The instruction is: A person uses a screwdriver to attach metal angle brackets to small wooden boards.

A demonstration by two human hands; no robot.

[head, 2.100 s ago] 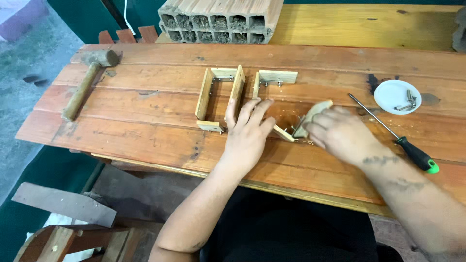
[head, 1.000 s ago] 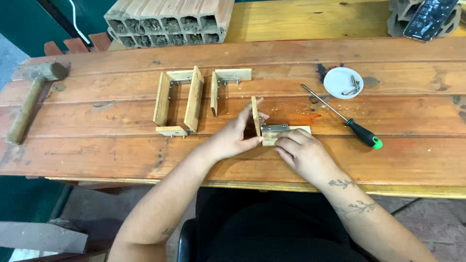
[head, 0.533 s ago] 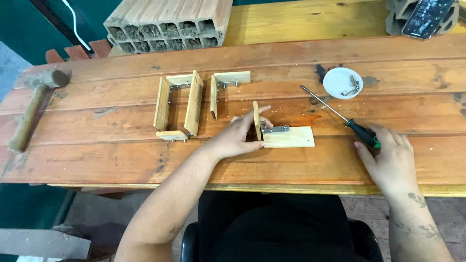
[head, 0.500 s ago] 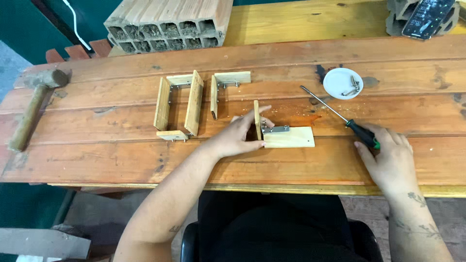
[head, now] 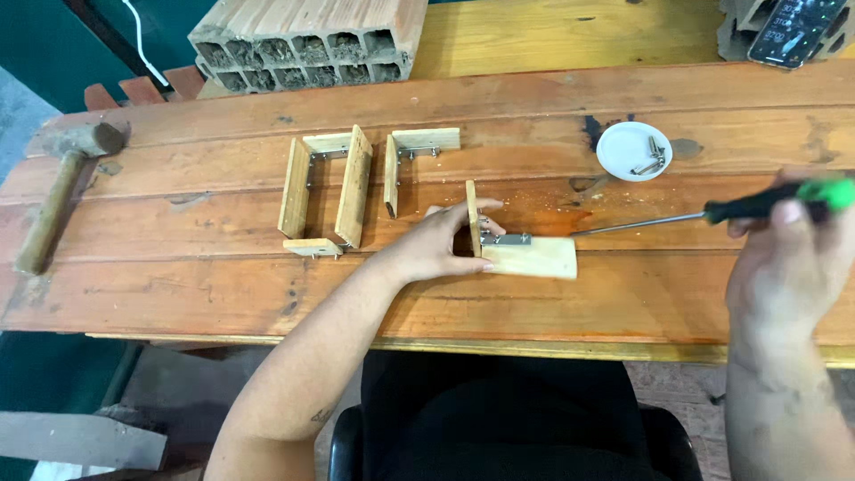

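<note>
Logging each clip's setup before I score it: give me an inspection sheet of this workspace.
Surface: plank workbench, stained, sawdust near the middle.
Job's things: L-shaped wooden piece with metal bracket; screwdriver, green-tipped handle.
Clutter: two finished wooden assemblies; white dish of screws; hammer; hollow clay brick; phone.
Grippers: left hand steadies the upright board; right hand holds the screwdriver.
Cables: white cable, top left.
Surroundings: chair, green wall.
</note>
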